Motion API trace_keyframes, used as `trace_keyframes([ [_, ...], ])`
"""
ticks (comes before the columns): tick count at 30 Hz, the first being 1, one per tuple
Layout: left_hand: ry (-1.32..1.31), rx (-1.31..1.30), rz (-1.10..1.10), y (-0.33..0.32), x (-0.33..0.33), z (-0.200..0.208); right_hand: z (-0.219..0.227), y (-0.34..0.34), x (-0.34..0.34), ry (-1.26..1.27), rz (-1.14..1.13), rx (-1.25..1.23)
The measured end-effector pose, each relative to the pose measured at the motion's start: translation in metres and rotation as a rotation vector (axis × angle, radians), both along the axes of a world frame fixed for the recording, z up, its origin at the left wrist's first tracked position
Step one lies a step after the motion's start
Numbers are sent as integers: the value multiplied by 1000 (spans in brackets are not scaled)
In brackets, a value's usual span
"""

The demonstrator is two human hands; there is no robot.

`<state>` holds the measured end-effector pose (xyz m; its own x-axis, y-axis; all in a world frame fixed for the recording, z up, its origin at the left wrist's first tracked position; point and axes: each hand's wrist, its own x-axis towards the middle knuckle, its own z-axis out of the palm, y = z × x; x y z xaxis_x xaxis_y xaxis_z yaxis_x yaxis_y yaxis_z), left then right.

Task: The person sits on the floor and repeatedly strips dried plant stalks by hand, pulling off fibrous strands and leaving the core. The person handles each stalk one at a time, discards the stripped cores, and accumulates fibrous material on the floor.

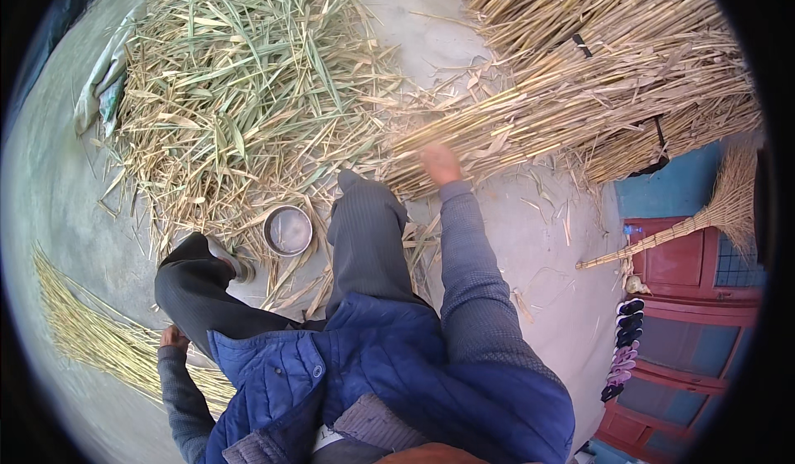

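Observation:
My right hand [441, 164] is over the lower near end of a large pile of dry reed stalks [571, 104], touching or just above them. It is blurred, and its fingers are hidden beneath it. On the left, my left hand [173, 338] is curled closed beside my thigh, at the edge of a spread of slender yellow-green stripped stalks [99, 327]. What its fingers hold, if anything, cannot be made out. A round metal bowl [288, 230] stands on the floor between my legs.
Ahead lies a wide heap of dry and green leaves [240, 91], a crumpled sack [103, 83] at its left. More tied reed bundles [596, 9] are stacked at the far right. A broom [679, 230], a row of shoes [627, 344] and red doors [671, 315] line the right side.

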<state>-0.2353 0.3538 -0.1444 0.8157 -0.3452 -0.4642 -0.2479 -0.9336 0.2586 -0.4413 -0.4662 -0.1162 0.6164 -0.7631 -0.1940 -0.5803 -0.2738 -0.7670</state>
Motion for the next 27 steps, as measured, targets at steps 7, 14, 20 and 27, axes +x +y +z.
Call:
trace_keyframes([
  [7, 31, 98, 12, -24, 20, 14, -62, -76, -113, -353, -673, -36],
  [14, 19, 104, -2, -26, 20, 8, -43, -140, -133, -193, -856, -477],
  [20, 37, 67, -2, -42, 10, 22, 11, -161, -114, 26, -865, -611],
  [27, 122, 137, 28, -41, -5, 28, 34, -171, -125, 251, -899, -549],
])
